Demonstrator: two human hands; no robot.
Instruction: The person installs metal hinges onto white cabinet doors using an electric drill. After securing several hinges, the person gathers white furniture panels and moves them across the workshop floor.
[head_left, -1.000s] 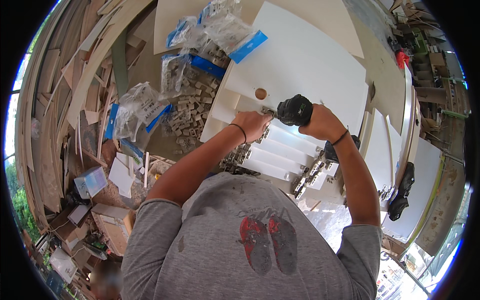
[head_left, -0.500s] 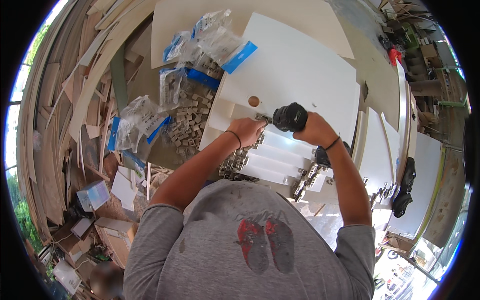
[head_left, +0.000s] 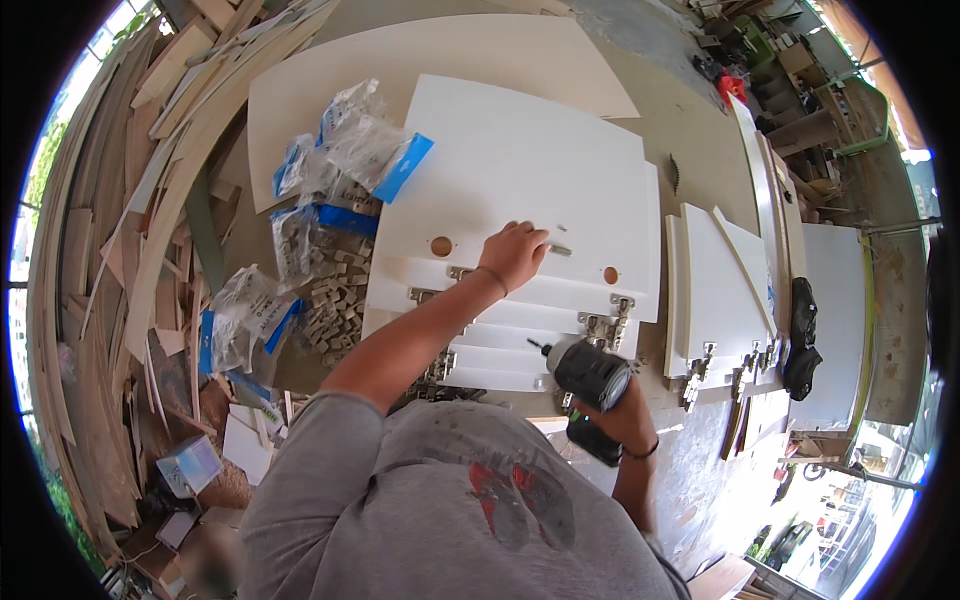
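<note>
Over the top white panel (head_left: 520, 150), my left hand (head_left: 515, 258) is closed with its fingers curled down. Whatever they hold, if anything, is hidden. Beside its fingertips lies a small metal piece (head_left: 561, 249). My right hand (head_left: 630, 418) grips a cordless drill (head_left: 590, 374) by the handle, close to my body, with the bit pointing left over the lower panels. The panels are stacked in steps, and metal cabinet hinges (head_left: 622, 306) sit along their near edges at both sides. Two round holes show in the top panel, one left (head_left: 441, 246) and one right (head_left: 610, 275).
Torn clear plastic bags (head_left: 360, 130) with blue strips lie left of the stack, by a heap of small metal parts (head_left: 338, 305). More hinged white panels (head_left: 725, 280) stand at the right beside black shoes (head_left: 802, 340). Wood offcuts (head_left: 100, 300) crowd the far left.
My left hand has left the hinge and moved onto the top panel. My right hand has drawn the drill back toward my body, away from the hinge. The whole view has shifted.
</note>
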